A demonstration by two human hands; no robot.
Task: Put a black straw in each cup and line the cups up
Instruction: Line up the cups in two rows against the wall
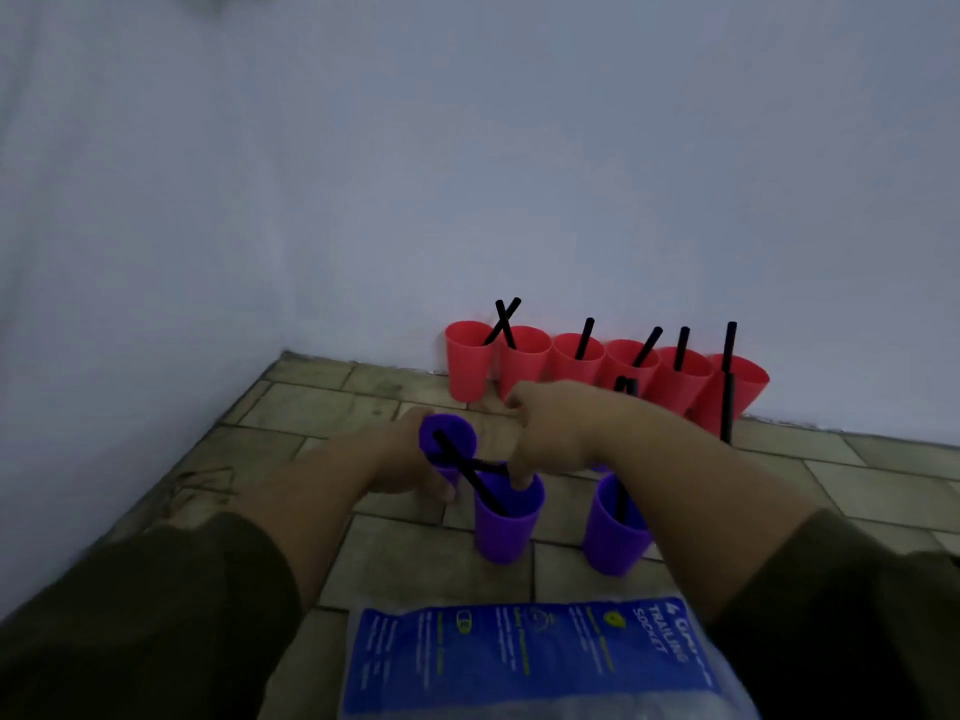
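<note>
Purple cups sit on the tiled floor in front of me, each with a black straw: my left hand is wrapped around the far-left purple cup, fingers curled about its wall, and its straw slants down to the right across the rim of the middle purple cup. My right hand hangs over that middle cup with the fingers bunched together, one fingertip dipping inside its rim; I cannot tell whether they pinch anything. The right purple cup stands just beside it, partly behind my right forearm, a straw inside. Farther back, six red cups stand in a row touching the pale wall, each holding a straw. A blue printed plastic packet lies nearest me.
</note>
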